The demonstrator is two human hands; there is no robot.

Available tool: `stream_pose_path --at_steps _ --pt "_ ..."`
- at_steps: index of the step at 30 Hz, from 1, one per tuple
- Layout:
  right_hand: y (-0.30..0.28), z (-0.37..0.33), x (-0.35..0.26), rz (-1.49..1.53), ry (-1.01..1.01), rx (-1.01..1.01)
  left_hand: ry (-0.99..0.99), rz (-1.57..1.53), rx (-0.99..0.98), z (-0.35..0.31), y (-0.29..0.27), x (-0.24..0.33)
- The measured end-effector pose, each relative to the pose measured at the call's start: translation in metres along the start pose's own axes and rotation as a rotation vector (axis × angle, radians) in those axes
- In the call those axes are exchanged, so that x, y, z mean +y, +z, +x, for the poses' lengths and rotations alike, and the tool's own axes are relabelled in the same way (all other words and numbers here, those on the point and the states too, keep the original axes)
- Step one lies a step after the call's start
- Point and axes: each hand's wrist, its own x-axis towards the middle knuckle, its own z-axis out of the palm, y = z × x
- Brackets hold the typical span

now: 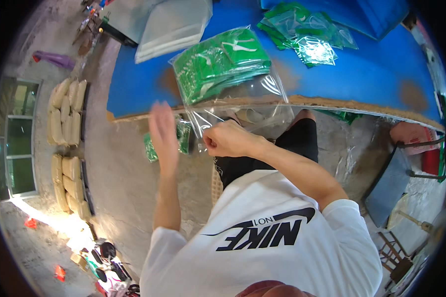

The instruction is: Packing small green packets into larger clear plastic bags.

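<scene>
A large clear plastic bag [243, 94] holds a stack of flat green packets [218, 62] and lies on the blue table. Its loose end hangs over the near edge toward my lap. My right hand [230, 138] is closed at that loose end, with the plastic at its fingers. To the left of the bag, my left hand [162, 126] is raised and blurred by motion. Its fingers look stretched out, and nothing shows in them.
On the blue table [139, 94], clear bags [173, 29] are stacked at the back left, and loose green packets [307, 34] are heaped at the back right. More green packets [183, 136] lie below the table edge. Filled sacks [67, 111] are piled far left; a wooden stool [394, 255] stands lower right.
</scene>
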Motion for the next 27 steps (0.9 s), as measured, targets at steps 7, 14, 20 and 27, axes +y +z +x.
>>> stream_pose_path --at_steps 7,14,20,27 --pt "-0.017 -0.054 -0.011 0.308 0.084 0.048 0.538 1.082 -0.535 0.102 0.121 -0.008" --pt "-0.098 -0.453 0.144 1.645 0.102 1.605 0.756 1.033 -0.561 0.096 0.118 -0.009" --pt "-0.082 -0.472 0.135 1.009 0.480 2.114 0.784 0.904 -0.732 0.105 0.117 0.010" --pt "-0.110 -0.190 0.029 -0.255 0.209 0.906 0.447 0.445 -0.121 0.069 0.036 0.005"
